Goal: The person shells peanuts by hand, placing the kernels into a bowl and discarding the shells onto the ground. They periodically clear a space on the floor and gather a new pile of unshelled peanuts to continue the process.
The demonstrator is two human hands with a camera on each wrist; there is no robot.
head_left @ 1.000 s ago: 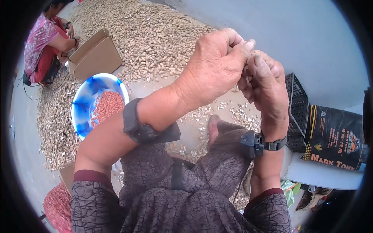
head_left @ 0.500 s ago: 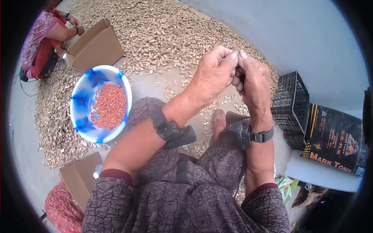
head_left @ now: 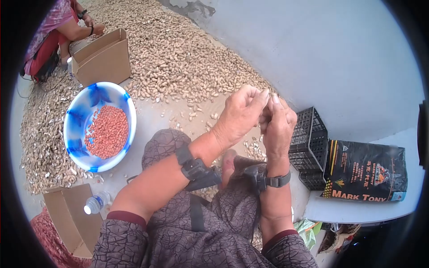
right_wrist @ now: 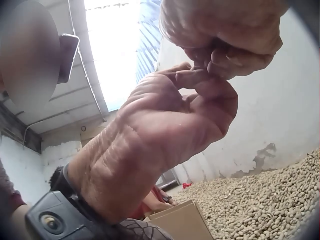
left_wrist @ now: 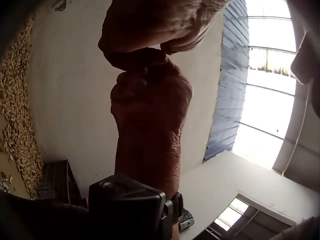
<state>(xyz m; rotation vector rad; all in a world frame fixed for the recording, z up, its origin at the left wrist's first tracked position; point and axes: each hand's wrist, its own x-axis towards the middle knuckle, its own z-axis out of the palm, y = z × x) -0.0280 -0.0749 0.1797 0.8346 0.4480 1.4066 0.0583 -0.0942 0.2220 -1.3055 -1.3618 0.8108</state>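
My left hand (head_left: pixel 237 114) and right hand (head_left: pixel 278 127) are raised in front of me, fingertips meeting. In the right wrist view, the curled fingers of the left hand (right_wrist: pixel 150 125) come up against those of the right hand (right_wrist: pixel 225 30). Both hands pinch a small peanut-sized thing between thumbs and fingers; it is almost wholly hidden, so I cannot tell its kind. Beyond them spreads a heap of unshelled peanuts (head_left: pixel 178 62). Left of my knee, a blue-and-white basin (head_left: pixel 75 129) holds reddish shelled peanuts (head_left: pixel 107 134).
An open cardboard box (head_left: pixel 105 62) stands beyond the basin, near a crouching person (head_left: pixel 49 40). Empty shells (head_left: pixel 42 147) cover the floor at left. A plastic bottle (head_left: pixel 99 202) lies by another carton (head_left: pixel 71 219). Black crates (head_left: pixel 308 138) and a printed black bag (head_left: pixel 366 172) are at right.
Both hands have come lower and nearer my lap in the head view, fingertips still together. The view has shifted, showing more of the wall and the bottle at left.
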